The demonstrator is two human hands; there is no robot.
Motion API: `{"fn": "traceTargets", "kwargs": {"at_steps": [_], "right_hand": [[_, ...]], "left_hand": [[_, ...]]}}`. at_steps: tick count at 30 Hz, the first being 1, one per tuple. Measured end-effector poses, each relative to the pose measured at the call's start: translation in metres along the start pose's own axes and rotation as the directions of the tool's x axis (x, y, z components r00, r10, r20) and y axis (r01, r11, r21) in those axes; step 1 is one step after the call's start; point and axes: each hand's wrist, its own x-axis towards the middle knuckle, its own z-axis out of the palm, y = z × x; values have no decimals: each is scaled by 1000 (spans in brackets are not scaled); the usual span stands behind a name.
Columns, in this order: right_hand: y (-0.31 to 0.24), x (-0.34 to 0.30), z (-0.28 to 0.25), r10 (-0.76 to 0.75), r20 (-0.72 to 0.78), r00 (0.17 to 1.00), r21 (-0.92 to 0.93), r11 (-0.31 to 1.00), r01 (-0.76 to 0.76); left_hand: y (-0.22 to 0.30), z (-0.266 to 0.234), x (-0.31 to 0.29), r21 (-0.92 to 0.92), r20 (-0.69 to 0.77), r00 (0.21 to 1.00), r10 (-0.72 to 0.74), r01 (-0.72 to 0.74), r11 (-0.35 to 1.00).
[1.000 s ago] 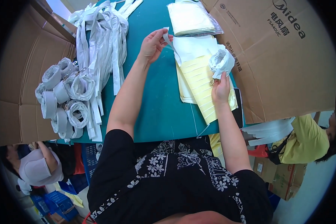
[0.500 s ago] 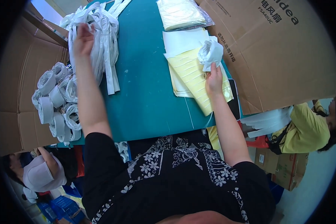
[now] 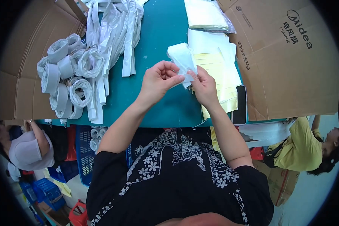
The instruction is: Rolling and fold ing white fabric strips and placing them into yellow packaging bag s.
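Our left grip (image 3: 154, 83) pinches the small white strip (image 3: 188, 78), our right grip (image 3: 207, 88) holds the white roll (image 3: 181, 54); let's press flat, evenly.

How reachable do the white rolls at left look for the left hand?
Probably yes: no tall obstacle shows between the left hand and the white rolls, only green tabletop and white strips. But that hand is busy at the white bundle, which it should probably leave first.
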Motion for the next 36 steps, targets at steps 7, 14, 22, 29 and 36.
{"fn": "traceTargets", "kwargs": {"at_steps": [7, 14, 22, 29, 36], "right_hand": [[2, -17, 20, -394, -53, 918, -360, 865, 350], [9, -31, 36, -19, -44, 999, -28, 999, 17], [13, -29, 62, 311, -227, 923, 664, 743, -87], [-7, -40, 61, -24, -361, 932, 170, 981, 92], [-8, -33, 24, -535, -193, 823, -474, 785, 399]], "left_hand": [[-6, -4, -18, -11, -135, 988, 70, -73, 997], [-1, -19, -17, 463, -95, 968, 232, -164, 871], [-34, 6, -27, 925, 121, 506, 854, -370, 88], [-39, 34, -20, 572, -307, 703, 641, -403, 715], [-34, 14, -19, -354, -84, 982, 171, -190, 916]]}}
